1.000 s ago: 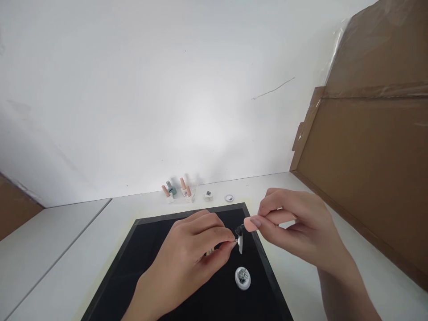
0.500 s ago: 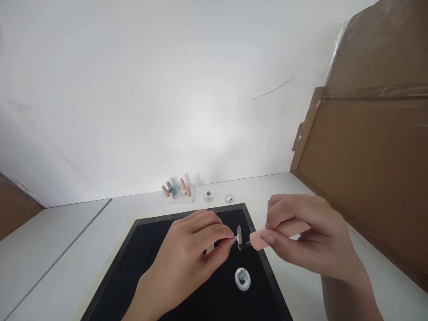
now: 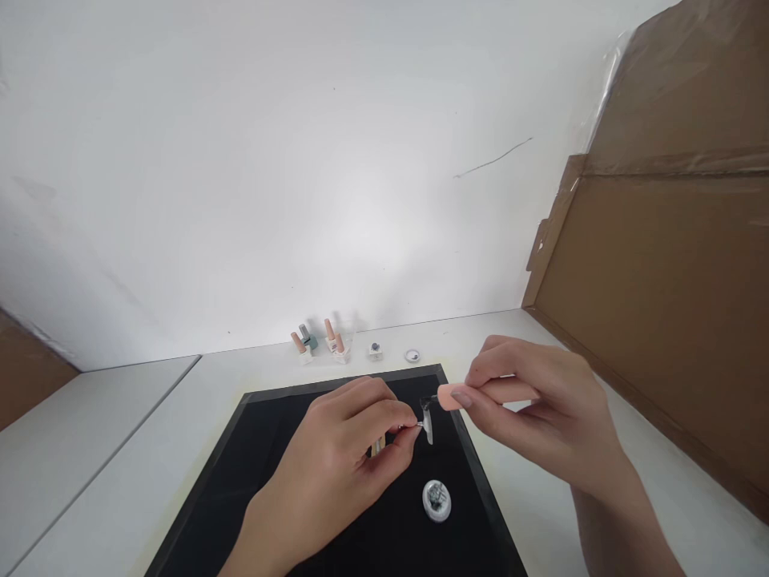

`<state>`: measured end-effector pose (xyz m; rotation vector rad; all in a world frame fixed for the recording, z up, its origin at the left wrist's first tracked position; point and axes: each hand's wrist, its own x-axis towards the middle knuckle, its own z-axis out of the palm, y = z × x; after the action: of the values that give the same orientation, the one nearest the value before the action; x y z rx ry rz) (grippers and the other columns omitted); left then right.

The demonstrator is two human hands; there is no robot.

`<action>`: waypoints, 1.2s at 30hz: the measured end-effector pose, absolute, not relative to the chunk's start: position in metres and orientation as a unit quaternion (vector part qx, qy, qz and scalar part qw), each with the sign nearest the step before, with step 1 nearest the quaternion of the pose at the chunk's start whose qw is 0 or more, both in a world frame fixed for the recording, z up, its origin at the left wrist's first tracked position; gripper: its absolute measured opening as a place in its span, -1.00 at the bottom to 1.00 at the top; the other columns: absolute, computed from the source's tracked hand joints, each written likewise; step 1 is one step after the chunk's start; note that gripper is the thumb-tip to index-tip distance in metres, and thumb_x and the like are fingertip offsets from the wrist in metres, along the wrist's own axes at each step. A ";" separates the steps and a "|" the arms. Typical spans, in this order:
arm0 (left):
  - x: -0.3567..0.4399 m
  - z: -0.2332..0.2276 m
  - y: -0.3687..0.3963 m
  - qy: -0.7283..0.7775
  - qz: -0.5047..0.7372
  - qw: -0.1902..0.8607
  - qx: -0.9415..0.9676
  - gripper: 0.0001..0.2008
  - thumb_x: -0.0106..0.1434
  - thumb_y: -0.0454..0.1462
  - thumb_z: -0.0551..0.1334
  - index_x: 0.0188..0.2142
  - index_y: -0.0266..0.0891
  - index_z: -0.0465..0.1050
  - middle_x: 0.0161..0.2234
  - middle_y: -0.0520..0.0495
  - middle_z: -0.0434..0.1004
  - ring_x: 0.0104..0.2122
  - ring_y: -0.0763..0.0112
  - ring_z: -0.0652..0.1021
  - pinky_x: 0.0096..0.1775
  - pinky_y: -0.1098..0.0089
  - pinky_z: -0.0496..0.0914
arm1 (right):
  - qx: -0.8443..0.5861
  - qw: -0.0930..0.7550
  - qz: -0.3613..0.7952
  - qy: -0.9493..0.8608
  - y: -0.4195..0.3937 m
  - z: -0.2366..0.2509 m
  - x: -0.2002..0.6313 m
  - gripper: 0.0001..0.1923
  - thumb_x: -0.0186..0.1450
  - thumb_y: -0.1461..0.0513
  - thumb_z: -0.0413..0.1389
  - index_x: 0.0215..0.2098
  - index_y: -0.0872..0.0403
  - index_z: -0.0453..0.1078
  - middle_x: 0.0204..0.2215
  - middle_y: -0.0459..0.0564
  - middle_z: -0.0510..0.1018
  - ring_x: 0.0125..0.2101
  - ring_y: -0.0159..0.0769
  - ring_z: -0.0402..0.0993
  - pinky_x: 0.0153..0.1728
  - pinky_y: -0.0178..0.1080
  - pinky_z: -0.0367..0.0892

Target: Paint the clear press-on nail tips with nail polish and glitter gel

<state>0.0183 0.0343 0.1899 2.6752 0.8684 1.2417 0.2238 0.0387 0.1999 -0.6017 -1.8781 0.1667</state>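
My left hand (image 3: 348, 457) is closed, thumb and fingertips pinching the short stem of a clear false nail (image 3: 428, 427). The curved, see-through nail points away from the fingertips, over the black mat (image 3: 270, 457). Pinched in my closed right hand (image 3: 534, 409) is a nail polish brush (image 3: 453, 397) with a long peach cap-handle. Its dark bristle end meets the upper end of the false nail. Below the nail lies a round white disc (image 3: 436, 501) with a dark pattern on top. A small yellowish thing (image 3: 378, 445) shows partly behind my left fingers.
Several nail polish bottles (image 3: 340, 350) with peach or grey caps stand along the white wall. Beside them are a small clear cube (image 3: 375, 351) with a dark top and a little round white dish (image 3: 412, 356). A cardboard panel (image 3: 649, 264) rises on the right.
My right hand has moved up and slightly left with the brush. The bristles have gone from the nail's lower part to its upper end. My left hand has hardly moved.
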 end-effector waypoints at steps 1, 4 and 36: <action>0.018 0.190 0.034 0.282 0.403 0.033 0.870 -0.84 0.20 -0.52 0.23 -0.37 -0.28 0.48 -0.52 0.03 0.44 -0.57 0.53 0.42 -0.54 0.51 0.29 | -0.245 0.556 0.082 -0.790 0.038 0.200 0.224 -0.77 0.25 0.41 0.15 -0.45 0.03 0.24 -0.67 -0.22 0.34 -0.66 -0.48 0.23 -0.65 -0.39 0.14; 0.018 0.190 0.036 0.279 0.407 0.030 0.869 -0.85 0.20 -0.51 0.23 -0.36 -0.27 0.48 -0.52 0.03 0.44 -0.57 0.53 0.42 -0.54 0.51 0.29 | -0.208 0.560 0.116 -0.794 0.037 0.202 0.225 -0.76 0.24 0.42 0.14 -0.48 0.02 0.23 -0.73 -0.26 0.27 -0.69 -0.49 0.14 -0.68 -0.39 0.10; 0.017 0.191 0.033 0.252 0.427 0.086 0.864 -0.82 0.17 -0.55 0.24 -0.35 -0.28 0.49 -0.49 0.00 0.46 -0.55 0.54 0.44 -0.54 0.55 0.32 | -0.208 0.594 0.149 -0.762 0.039 0.201 0.227 -0.80 0.25 0.41 0.17 -0.45 0.04 0.30 -0.70 -0.20 0.51 -0.67 -0.47 0.31 -0.65 -0.36 0.20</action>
<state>0.0174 0.0330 0.1914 2.5767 0.7514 1.2721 0.2272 0.0389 0.2007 -0.4843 -1.7708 0.3470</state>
